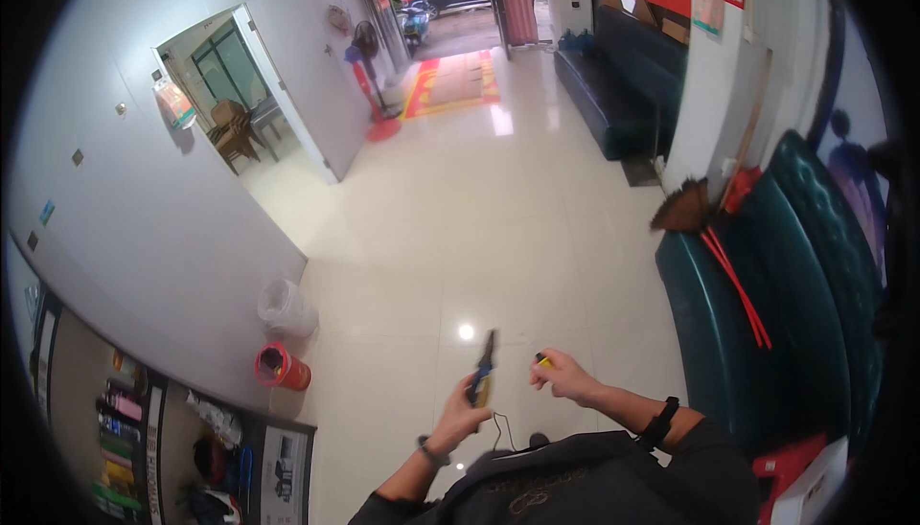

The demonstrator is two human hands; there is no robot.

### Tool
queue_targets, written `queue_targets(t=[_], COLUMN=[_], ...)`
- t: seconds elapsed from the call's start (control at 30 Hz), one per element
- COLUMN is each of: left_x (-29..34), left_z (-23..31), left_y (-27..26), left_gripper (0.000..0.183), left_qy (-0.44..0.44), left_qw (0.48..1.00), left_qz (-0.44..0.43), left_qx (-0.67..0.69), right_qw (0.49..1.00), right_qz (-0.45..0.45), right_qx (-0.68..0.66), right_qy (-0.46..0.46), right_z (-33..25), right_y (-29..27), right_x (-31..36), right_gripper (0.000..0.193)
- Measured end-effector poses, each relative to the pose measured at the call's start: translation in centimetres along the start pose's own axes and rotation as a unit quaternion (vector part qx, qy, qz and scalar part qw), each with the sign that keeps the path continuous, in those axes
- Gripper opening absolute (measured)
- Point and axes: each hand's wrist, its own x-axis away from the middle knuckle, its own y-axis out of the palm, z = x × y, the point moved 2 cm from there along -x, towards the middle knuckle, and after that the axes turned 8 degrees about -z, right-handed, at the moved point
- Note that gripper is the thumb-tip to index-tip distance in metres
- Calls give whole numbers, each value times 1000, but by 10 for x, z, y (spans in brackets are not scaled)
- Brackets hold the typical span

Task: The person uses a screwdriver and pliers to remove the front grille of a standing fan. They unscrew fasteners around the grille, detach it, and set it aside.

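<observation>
My left hand [462,412] is closed around the handles of a pair of pliers [485,364] with dark narrow jaws pointing up and away, and blue and yellow on the grips. A little to the right, my right hand [573,381] is closed on a small yellow and black object [544,360]. Most of that object is covered by the fingers, so its kind cannot be made out. The two hands are apart, in front of my body above the floor. A thin dark cord [504,422] loops just below my left hand.
Green sofas [714,281] line the right side, with a brown hand fan [686,209] on one. A red bin [284,368], a whitish bin [287,308] and stocked shelves [153,410] stand at left. Ahead, a mat [452,84] lies by the open doorway, near a standing fan [368,46].
</observation>
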Motion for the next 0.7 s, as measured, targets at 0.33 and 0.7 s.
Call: queue_targets(t=[0.33, 0.7], left_x=[-270, -795], left_z=[24, 220], left_y=[-342, -480], left_gripper=[56, 68], left_qy=[49, 1], left_qw=[863, 903], left_qz=[85, -209], left_qx=[495, 376], right_qw=[995, 985], right_qz=[-69, 104], right_qx=[65, 69], right_qy=[-29, 121], right_z=[-170, -319], right_y=[-114, -375], right_x=[-395, -705], right_gripper=[18, 12])
